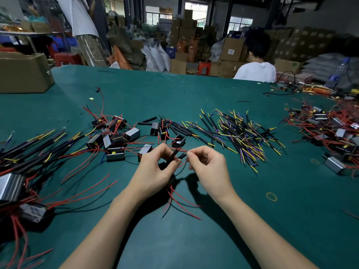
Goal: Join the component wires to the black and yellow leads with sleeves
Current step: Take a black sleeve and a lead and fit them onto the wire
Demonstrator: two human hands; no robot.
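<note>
Left hand: the left hand (pixel 155 167) is curled around a black sleeve (pixel 173 156) and pinches it above the green table (pixel 194 90).
Right hand: the right hand (pixel 207 164) pinches thin red wires (pixel 183 150) at its fingertips, right at the sleeve's end.
Loose ends: more red and black wires (pixel 180 202) hang down under the hands onto the table.
Leads: a big pile of black and yellow leads (pixel 239 134) lies just past the right hand.
Parts: small box parts (pixel 114 140) with red wires sit past the left hand.
Box: a brown cardboard box (pixel 23 74) stands at the far left (I cannot see inside it).
</note>
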